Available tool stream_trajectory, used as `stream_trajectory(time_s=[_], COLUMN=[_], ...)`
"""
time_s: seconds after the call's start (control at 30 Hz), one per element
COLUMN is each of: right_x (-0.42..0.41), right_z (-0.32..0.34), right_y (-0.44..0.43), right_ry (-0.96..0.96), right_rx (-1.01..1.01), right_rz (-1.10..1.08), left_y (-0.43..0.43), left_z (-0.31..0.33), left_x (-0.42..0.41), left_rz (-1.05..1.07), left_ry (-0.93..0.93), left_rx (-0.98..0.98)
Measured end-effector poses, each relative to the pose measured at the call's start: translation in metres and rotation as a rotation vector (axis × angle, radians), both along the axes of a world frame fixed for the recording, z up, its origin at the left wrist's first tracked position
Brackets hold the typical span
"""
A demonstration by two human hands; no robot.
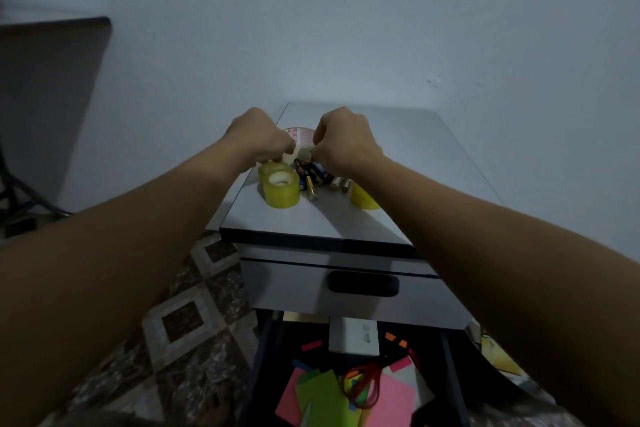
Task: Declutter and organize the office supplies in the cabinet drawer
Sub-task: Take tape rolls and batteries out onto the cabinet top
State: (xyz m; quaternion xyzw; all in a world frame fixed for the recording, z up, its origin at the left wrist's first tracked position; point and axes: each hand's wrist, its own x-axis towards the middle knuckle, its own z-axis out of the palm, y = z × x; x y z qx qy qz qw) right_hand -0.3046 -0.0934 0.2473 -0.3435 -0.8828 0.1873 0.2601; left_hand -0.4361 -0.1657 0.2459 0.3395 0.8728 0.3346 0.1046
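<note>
Nearest: lower drawer (260, 357) stands pulled open. Contents loose and mixed: pink and green sticky notes (311, 392), tangle of red and orange rubber bands (367, 381), white box (353, 336) at the back, small coloured tabs scattered on the dark floor of the drawer.

Above it: upper drawer (294, 288) closed, black handle (363, 283) untouched.

Cabinet top (329, 222): staging area. Yellow tape roll (281, 189) at the left edge, with a further yellow roll close behind it. Another yellow roll (363, 198) shows partly under the right forearm. Batteries (311, 180) in a loose heap between them. Behind the heap, a pale tape roll (303, 135) with red print.

Left hand (259, 137) and right hand (344, 142): both reach over the heap, fingers curled down at the pale roll. Fingertips are hidden by the backs of the hands; cannot tell whether either grips the roll, a battery, or nothing.

Farthest: plain wall (346, 28).

Judgement on progress: early to middle. Tapes and batteries are out and roughly grouped on top. Left to do: sort the paper, bands and tabs, then return everything to the drawer in order.
</note>
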Motion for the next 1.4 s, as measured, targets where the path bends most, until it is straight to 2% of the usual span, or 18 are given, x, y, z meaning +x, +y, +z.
stream_trajectory(time_s=[0.27, 0.67, 0.87, 1.4], right_x=[0.021, 0.042, 0.046, 0.042], right_z=[-0.010, -0.024, -0.029, -0.024], right_y=[-0.016, -0.023, -0.026, -0.019], right_ry=[-0.202, -0.220, -0.244, -0.407], right_rx=[0.192, 0.318, 0.395, 0.427], right_rz=[0.064, 0.227, 0.187, 0.122], left_y=[-0.006, -0.012, -0.014, -0.018], left_z=[-0.008, -0.003, -0.003, -0.003], left_x=[0.001, 0.006, 0.004, 0.005], left_rz=[-0.020, -0.025, -0.024, -0.026], left_ry=[0.010, 0.067, 0.091, 0.087], left_rx=[0.023, 0.062, 0.048, 0.052])
